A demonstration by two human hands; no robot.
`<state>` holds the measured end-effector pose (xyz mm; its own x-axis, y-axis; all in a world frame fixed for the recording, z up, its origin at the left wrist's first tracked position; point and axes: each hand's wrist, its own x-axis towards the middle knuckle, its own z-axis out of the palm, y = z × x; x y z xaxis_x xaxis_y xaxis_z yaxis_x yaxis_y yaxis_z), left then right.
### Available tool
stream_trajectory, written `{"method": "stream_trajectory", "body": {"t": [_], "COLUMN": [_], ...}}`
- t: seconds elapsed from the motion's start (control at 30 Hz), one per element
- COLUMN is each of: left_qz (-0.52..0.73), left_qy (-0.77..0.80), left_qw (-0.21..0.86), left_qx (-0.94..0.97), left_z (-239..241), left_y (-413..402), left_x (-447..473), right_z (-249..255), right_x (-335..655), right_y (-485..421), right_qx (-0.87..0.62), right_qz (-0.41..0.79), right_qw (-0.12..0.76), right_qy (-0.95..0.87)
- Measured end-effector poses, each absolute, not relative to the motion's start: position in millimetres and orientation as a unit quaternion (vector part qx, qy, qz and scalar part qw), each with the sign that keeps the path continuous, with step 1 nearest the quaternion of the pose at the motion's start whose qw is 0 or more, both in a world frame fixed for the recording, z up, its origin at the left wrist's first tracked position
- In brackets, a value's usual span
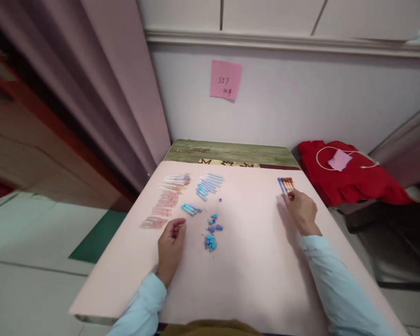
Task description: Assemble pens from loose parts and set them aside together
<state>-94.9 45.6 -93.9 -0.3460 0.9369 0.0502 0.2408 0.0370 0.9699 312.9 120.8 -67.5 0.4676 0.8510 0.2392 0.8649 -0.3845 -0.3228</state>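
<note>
My right hand (302,212) is at the right of the table, its thumb and fingers closed on the near end of a short row of capped markers (285,183), blue at the left and brown beside it. My left hand (172,242) rests on the table with fingers loosely curled and nothing visible in it. Just beyond it lie a few blue and turquoise pen pieces (191,209). Small blue caps (210,242) form a cluster to its right, with more loose blue pieces (211,229) above. Farther back is a group of slim blue pen barrels (210,185).
Rows of thin reddish and clear sticks (166,201) lie along the table's left side. A small dark blue ring (220,200) lies mid-table. Red cloth (356,182) with a white cable sits off the right edge. A pink note (225,80) hangs on the wall.
</note>
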Motion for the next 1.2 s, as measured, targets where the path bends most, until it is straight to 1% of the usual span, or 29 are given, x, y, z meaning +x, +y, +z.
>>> {"method": "stream_trajectory", "body": {"t": [0.1, 0.17, 0.27, 0.37, 0.43, 0.5, 0.57, 0.63, 0.7, 0.77, 0.83, 0.9, 1.2], "left_qz": [0.532, 0.535, 0.538, 0.538, 0.542, 0.556, 0.553, 0.488, 0.388, 0.301, 0.251, 0.23, 0.225], "left_qy": [0.633, 0.633, 0.63, 0.625, 0.626, 0.627, 0.63, 0.645, 0.667, 0.687, 0.701, 0.703, 0.674], "left_qw": [0.339, 0.338, 0.351, 0.366, 0.35, 0.312, 0.265, 0.194, 0.117, 0.073, 0.065, 0.07, 0.076], "left_qx": [0.448, 0.447, 0.437, 0.43, 0.437, 0.447, 0.477, 0.554, 0.625, 0.657, 0.664, 0.67, 0.7], "left_z": [-93, -94, -93, -89, -85, -80, -78, -77, -79, -82, -86, -90, -91], "left_y": [45, 44, 43, 47, 56, 69, 82, 92, 97, 97, 98, 101, 114], "left_x": [-91, -90, -91, -94, -96, -97, -94, -88, -81, -74, -70, -70, -78], "right_z": [-62, -60, -63, -75, -85, -95, -101, -104, -105, -104, -102, -101, -102], "right_x": [283, 256, 217, 189, 178, 171, 167, 165, 164, 163, 163, 162, 162], "right_y": [105, 92, 75, 67, 64, 62, 60, 59, 58, 57, 57, 57, 55], "right_qx": [-0.795, -0.745, -0.704, -0.675, -0.656, -0.651, -0.652, -0.651, -0.65, -0.649, -0.651, -0.654, -0.648], "right_qz": [0.019, 0.102, 0.204, 0.327, 0.379, 0.367, 0.326, 0.302, 0.298, 0.295, 0.287, 0.279, 0.288], "right_qw": [0.263, 0.332, 0.38, 0.421, 0.452, 0.478, 0.485, 0.476, 0.47, 0.472, 0.47, 0.465, 0.469], "right_qy": [-0.547, -0.569, -0.565, -0.51, -0.47, -0.462, -0.483, -0.508, -0.517, -0.518, -0.522, -0.528, -0.526]}}
